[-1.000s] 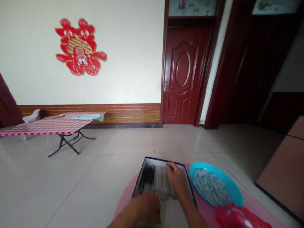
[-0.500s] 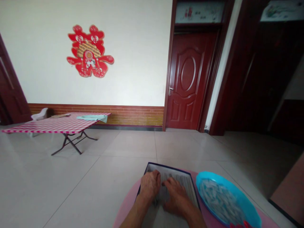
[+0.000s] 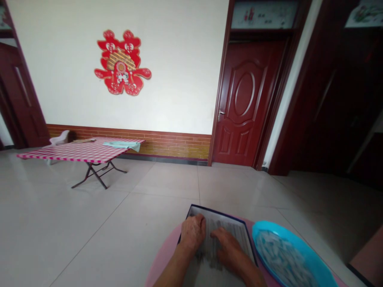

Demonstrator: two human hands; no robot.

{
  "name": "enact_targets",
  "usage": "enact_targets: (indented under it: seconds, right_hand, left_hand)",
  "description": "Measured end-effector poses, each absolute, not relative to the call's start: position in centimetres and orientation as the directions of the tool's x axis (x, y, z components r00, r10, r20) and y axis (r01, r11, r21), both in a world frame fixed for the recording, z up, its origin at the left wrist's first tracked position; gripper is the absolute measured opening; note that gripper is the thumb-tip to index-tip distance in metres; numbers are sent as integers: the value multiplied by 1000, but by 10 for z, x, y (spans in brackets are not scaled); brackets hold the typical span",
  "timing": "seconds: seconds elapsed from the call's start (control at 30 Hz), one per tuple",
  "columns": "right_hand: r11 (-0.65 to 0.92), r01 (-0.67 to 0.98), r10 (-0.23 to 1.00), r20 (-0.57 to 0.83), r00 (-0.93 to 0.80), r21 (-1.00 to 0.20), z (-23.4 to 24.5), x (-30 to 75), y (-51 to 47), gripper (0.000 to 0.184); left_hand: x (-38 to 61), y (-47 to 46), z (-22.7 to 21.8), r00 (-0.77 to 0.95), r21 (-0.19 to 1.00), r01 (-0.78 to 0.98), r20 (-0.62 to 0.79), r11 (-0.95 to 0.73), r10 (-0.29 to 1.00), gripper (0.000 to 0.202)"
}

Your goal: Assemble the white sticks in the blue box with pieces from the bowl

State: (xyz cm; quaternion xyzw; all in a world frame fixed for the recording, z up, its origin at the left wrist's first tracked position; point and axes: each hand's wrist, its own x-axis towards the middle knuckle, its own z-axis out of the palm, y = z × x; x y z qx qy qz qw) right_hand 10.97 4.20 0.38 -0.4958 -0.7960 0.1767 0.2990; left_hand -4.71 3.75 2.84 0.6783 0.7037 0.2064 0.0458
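A shallow box (image 3: 241, 220) with a dark blue rim lies on a pink round tabletop (image 3: 163, 255). Thin greyish strips (image 3: 239, 231) are lined up in rows inside it. Over the left part of the box, my left hand (image 3: 193, 232) has its fingers curled together; whatever they pinch is hidden. My right hand (image 3: 229, 246) lies over the middle of the strips, its index finger stretched toward the left hand and its thumb apart. To the right of the box stands a light blue basin (image 3: 299, 236) holding many small pale pieces (image 3: 283, 255), blurred.
Farther off on the left stands a folding table (image 3: 74, 151) with a red-and-white checked cover and a pale green cloth (image 3: 122, 145) on it. A white chair (image 3: 60, 137) is behind it. A dark red door (image 3: 243, 99) is in the far wall. A pinkish surface (image 3: 368, 255) is at right.
The view has shifted a little, so the scene sits slightly further right. My right hand has drawn slightly away from my left hand, which keeps its curled shape.
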Motion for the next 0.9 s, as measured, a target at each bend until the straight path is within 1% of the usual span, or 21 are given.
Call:
enact_targets:
  seconds: [0.1,0.2,0.3,0.43,0.53,0.63,0.7,0.77,0.83,0.9]
  right_hand:
    - [483,718,875,301,-379,-500,7,110,49,48]
    - [435,773,887,366,-281,-462,12,109,59,41]
    - [389,792,881,443,-169,-471,14,110,67,36]
    - [405,710,833,553,-26,-576,14,111,70,31]
    - [430,595,817,573,62,-678,16,109,68,29]
    - [409,493,841,527,123,-767,19,106,65,28]
    - [391,438,869,481,115,-810,22,103,63,30]
    - [368,375,898,430,95,-851,24,101,60,32]
    - [341,313,919,385,88,-886,25,100,59,34]
    - [319,249,930,352,101,-914,25,99,58,36]
  left_hand:
    - [-47,37,29,-73,358,934,220,-11,973,30]
    - [-47,37,29,-69,369,929,232,-22,970,31]
    - [-48,38,26,-59,409,911,265,-57,962,29]
    - [-48,41,19,-65,479,866,398,-147,915,31]
    - [-47,43,14,-42,507,830,472,-232,880,35]
    - [-46,43,9,21,495,802,535,-333,845,38]
    - [-45,44,8,84,472,782,568,-407,819,40]
    - [-43,44,8,147,455,757,581,-469,800,38]
    - [-41,44,10,179,451,748,569,-487,803,32]
    - [-40,44,12,172,453,761,549,-464,818,31]
